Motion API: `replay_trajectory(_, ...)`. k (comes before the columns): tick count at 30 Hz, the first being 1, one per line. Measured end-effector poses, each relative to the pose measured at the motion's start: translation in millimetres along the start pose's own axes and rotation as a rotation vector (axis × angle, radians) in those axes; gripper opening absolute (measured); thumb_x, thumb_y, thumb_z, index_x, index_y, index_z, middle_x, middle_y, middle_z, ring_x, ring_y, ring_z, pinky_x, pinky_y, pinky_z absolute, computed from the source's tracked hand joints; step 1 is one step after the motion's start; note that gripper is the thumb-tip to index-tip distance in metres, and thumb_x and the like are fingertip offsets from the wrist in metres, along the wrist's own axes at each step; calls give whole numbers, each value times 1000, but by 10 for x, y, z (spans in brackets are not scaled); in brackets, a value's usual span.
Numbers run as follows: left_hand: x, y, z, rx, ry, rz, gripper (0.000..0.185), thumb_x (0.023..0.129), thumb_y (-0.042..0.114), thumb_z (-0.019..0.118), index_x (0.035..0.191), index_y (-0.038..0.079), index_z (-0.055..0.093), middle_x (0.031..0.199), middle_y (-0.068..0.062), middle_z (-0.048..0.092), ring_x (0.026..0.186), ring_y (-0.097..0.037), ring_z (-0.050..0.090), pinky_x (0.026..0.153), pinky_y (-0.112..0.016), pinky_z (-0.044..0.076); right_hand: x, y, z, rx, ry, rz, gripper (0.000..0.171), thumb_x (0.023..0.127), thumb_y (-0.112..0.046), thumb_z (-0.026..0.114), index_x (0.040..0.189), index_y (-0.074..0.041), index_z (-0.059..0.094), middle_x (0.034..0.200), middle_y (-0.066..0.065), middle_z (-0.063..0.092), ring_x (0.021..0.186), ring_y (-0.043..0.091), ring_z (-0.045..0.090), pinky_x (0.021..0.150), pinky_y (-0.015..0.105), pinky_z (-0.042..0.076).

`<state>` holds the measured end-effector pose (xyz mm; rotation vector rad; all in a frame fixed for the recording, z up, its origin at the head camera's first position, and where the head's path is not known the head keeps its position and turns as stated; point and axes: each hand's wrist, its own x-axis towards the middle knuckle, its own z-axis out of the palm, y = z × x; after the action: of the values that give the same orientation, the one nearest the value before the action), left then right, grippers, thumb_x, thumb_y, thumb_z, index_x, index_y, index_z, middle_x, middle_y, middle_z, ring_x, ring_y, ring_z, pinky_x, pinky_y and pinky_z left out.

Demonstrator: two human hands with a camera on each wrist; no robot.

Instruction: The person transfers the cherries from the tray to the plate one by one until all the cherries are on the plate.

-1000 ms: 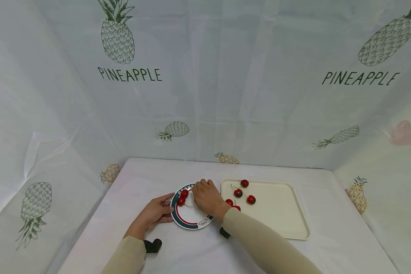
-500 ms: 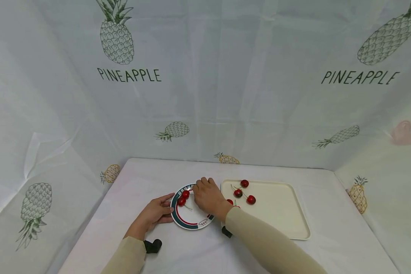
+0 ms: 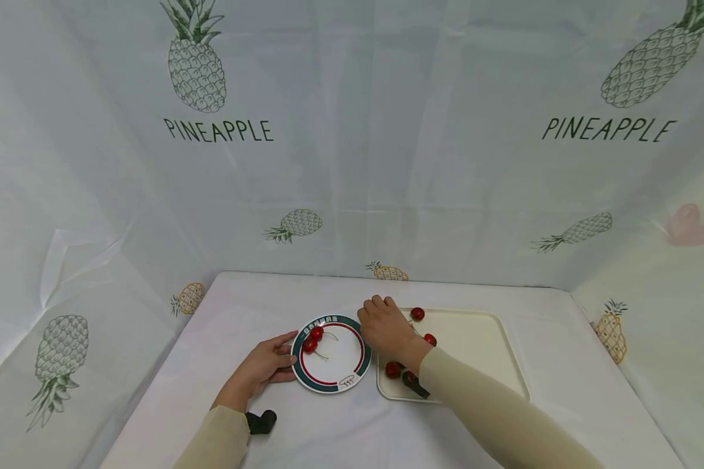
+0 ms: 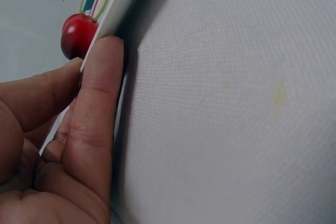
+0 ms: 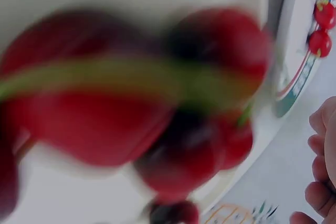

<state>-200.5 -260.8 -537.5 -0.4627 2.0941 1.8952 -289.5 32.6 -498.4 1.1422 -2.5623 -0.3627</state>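
My left hand (image 3: 263, 362) pinches the left rim of a white plate (image 3: 341, 359) with a teal and red border. In the left wrist view, the thumb tip lies near a cherry (image 4: 77, 36) and the index finger (image 4: 94, 98) is along the rim's underside. Two stemmed red cherries (image 3: 310, 345) lie on the plate's left side. My right hand (image 3: 388, 327), fingers loosely curled, is over the left edge of a cream tray (image 3: 475, 358), just right of the plate. Nothing shows in its fingers (image 5: 319, 198) in the right wrist view. The forearm hides part of the tray.
Several cherries lie in the tray, one at its back edge (image 3: 418, 314) and another (image 3: 394, 370) near its front left, beside the right wrist's black camera strap (image 3: 415, 385). White cloth (image 3: 322, 430) covers the table, and a pineapple-print sheet (image 3: 352, 163) hangs behind.
My right hand has moved right from over the plate to the tray's left edge, uncovering the plate's right side and the front-left cherries. My left hand and the plate stay put.
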Motion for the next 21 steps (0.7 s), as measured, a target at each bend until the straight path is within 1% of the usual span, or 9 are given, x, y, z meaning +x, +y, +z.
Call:
replay_trajectory(7, 13, -3, 7, 5, 15, 1, 66, 98, -1, 70, 159, 16, 50, 135, -23, 62, 86, -22, 75, 80, -39, 67, -316, 371, 116, 33, 43, 0, 19, 99, -24, 67, 104, -7, 66, 96, 7, 60, 94, 27, 50, 79, 39, 47)
replay_trajectory(12, 22, -20, 16, 5, 20, -1, 66, 98, -1, 70, 158, 17, 50, 134, -22, 62, 85, -22, 75, 79, -39, 67, -497, 577, 179, 94, 46, 47, 20, 96, -25, 74, 101, -7, 67, 93, 6, 60, 90, 26, 48, 75, 38, 45)
replay_trajectory(17, 18, -27, 14, -2, 14, 5, 66, 98, -1, 70, 159, 16, 49, 132, -21, 63, 85, -22, 75, 80, -39, 67, -609, 666, 220, 139, 42, 103, 15, 95, -22, 74, 97, -9, 66, 91, 4, 59, 86, 24, 45, 74, 37, 42)
replay_trajectory(21, 24, -20, 15, -7, 13, 10, 66, 98, -2, 69, 159, 15, 48, 133, -22, 62, 86, -22, 75, 80, -39, 67, -666, 671, 260, 155, 8, 122, 16, 96, -22, 71, 102, -9, 65, 98, 5, 61, 91, 24, 47, 81, 39, 47)
